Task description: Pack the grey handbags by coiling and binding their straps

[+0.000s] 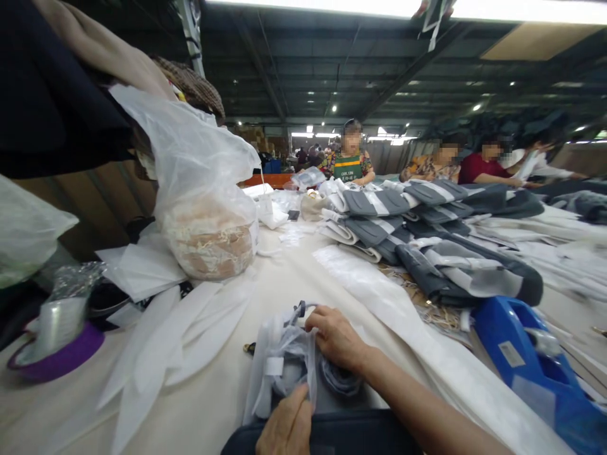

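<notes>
My right hand (pixel 337 338) is closed on the top edge of a clear plastic bag (pixel 279 366) that holds a folded grey and white garment (pixel 334 379). My left hand (pixel 287 426) pinches the bag's near edge, at the bottom of the view. The bag lies on the cream-covered table (pixel 222 392) right in front of me. A dark garment (pixel 332 433) sits at the table's near edge under my hands.
White fabric strips (pixel 156 354) lie to the left. A big plastic bag of cords (pixel 208 221) stands behind them. Stacks of grey-striped garments (pixel 455 259) fill the right. A blue tape dispenser (pixel 531 360) is near right. Several people work at the far end.
</notes>
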Demonstrator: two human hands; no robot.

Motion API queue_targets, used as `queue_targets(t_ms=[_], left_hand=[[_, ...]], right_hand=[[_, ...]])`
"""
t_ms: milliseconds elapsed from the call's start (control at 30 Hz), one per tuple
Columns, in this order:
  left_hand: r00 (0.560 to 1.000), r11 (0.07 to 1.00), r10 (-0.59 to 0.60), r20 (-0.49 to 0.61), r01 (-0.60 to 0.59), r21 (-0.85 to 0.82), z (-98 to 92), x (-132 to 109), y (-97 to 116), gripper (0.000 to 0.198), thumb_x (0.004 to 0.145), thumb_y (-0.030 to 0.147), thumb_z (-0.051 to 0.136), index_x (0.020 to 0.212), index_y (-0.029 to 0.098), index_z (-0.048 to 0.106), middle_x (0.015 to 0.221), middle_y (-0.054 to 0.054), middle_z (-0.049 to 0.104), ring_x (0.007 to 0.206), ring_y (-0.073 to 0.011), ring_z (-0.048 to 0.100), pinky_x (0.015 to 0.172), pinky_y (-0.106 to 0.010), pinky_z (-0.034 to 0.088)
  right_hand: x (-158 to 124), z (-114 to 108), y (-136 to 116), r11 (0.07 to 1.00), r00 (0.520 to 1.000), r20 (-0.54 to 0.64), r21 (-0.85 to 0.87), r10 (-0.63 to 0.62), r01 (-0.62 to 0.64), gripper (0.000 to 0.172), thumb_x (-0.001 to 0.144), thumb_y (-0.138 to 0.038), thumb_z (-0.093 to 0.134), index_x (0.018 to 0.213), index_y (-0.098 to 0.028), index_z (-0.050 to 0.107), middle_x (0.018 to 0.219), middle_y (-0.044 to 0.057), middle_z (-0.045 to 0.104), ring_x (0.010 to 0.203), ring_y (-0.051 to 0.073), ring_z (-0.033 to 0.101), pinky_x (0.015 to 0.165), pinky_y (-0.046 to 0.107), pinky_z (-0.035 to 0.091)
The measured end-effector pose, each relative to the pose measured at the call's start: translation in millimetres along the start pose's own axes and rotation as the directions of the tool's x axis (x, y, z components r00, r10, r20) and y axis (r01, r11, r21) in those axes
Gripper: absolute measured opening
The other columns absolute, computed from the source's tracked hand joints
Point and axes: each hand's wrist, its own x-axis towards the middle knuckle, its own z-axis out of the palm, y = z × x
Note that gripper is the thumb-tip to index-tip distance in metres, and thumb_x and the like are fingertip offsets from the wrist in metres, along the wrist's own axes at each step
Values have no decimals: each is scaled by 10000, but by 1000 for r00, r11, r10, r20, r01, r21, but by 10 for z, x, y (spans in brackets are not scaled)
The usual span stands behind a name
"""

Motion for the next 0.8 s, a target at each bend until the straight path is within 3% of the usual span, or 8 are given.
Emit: queue_targets(t_ms=[167,333,633,800], left_hand=[[998,999,-47,52,47,-1,-72,-38,9,236,886,70,382,902,160,600,875,-84,697,827,-134,676,744,-179,523],[995,995,-86,57,83,47,-98,-46,11,240,889,74,358,904,167,579,870,-95,662,820,-135,670,698,-172,525],[994,994,-106,23,106,-7,-88,-40,-1,233,888,78,379,898,165,595,844,-74,655,764,-133,669,674,-172,528],[999,998,-42,18,43,-39,-95,-1,0,215,897,72,377,942,157,570,811,-71,646,747,-131,661,668,-185,529]], right_hand=[[-183,-117,-105,977,976,26,-3,-215,215,267,684,-11,507,847,-180,634,934,54,644,920,193,552,797,317,348],[-355,-118,-188,915,921,-5,-114,-390,387,183,696,-77,500,824,-167,596,866,60,632,804,190,544,731,326,346],[-460,-60,-217,841,841,-131,-232,-524,488,168,766,-84,406,755,-172,548,689,35,586,625,156,475,634,307,323],[-452,-42,-194,865,843,-194,-97,-501,492,198,762,-91,407,627,-186,517,646,39,581,589,152,463,614,296,333]])
